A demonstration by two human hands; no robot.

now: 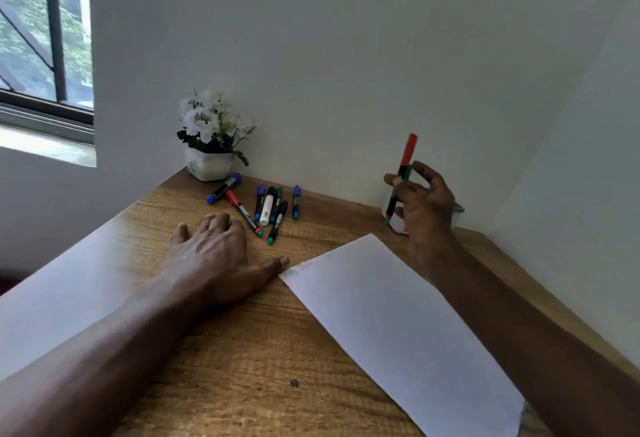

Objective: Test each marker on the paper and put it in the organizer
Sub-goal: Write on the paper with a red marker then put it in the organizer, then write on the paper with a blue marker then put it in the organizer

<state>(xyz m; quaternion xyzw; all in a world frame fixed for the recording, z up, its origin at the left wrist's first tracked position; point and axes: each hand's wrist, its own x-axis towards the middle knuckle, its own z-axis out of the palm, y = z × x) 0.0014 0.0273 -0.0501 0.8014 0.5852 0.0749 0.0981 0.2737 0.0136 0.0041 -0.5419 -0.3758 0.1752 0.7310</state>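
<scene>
Pinching a red-capped marker [408, 150] upright in the fingers of our right hand [424, 201], over the white organizer [398, 225] half hidden behind them, contents unseen, we judge the task barely begun: faint scribbles mark the paper [398, 315], and a cluster of markers [268, 208] lies just beyond the flat, spread fingers of our left hand [211, 249].

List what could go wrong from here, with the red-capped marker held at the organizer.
1. The right hand pinches the red-capped marker at a tilt and hides most of the organizer; the marker could miss the opening or tip the organizer.
2. The left hand rests beside the loose markers; a careless reach may roll them.
3. The right forearm crosses the edge of the paper and might drag the sheet.
</scene>
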